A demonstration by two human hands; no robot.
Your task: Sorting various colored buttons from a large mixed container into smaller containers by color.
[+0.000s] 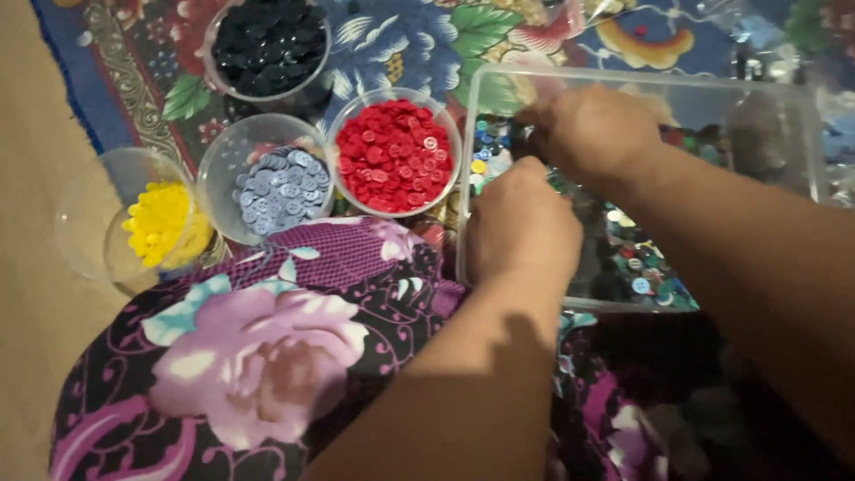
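Flowery cloth (258, 356) in purple, pink and black fills the bottom of the frame, closest to the camera, draped over the person's lap. Both forearms reach up from the lower right across it.

The left hand (521, 223) sits in the middle of the frame, at the near left edge of a clear plastic box (641, 80). Its fingers are curled in tight, almost a fist, but I cannot tell if it holds anything. The right hand (592, 129) is just above it, reaching down into the box. Its fingers are bent and pinched close together over the mixed buttons (637, 267); whether a button is between them is hidden.

The mixed buttons lie on the bottom of the clear box, right of the middle of the frame. They are blue, green, yellow and dark ones all jumbled up.

Left of the box stand four round clear bowls. The bowl of red buttons (394, 156) is just beside the box. The bowl of grey-blue buttons (280, 189) touches it on the left. The bowl of yellow buttons (158, 223) is at the far left. The bowl of black buttons (267, 43) is at the top of the frame.

Under the bowls lies a bright mat (410, 40) with big flowers and leaves on blue
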